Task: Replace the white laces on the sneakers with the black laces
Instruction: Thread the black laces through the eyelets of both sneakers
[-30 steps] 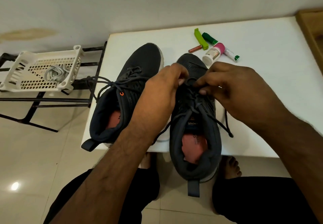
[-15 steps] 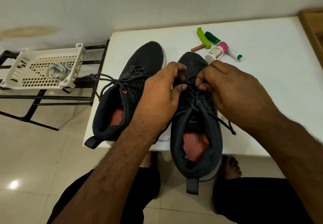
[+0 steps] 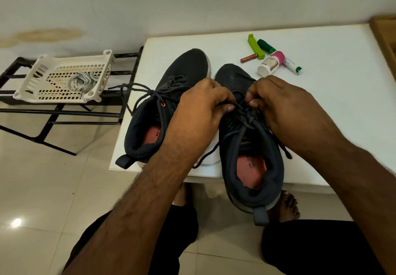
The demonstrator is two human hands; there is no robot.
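Hands meet over the right sneaker (image 3: 250,146) at the tabletop (image 3: 332,107) edge, left hand (image 3: 201,107) and right hand (image 3: 280,103) each pinching its black lace (image 3: 242,111) to tighten, white laces (image 3: 82,81) discarded in a basket (image 3: 42,71) at nine o'clock.

Single head-worn view, angled forward and down, close over the table (image 3: 321,103) edge.

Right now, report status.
Both hands, left and right, pinching black lace on right sneaker. White laces in basket. Nothing blocking.
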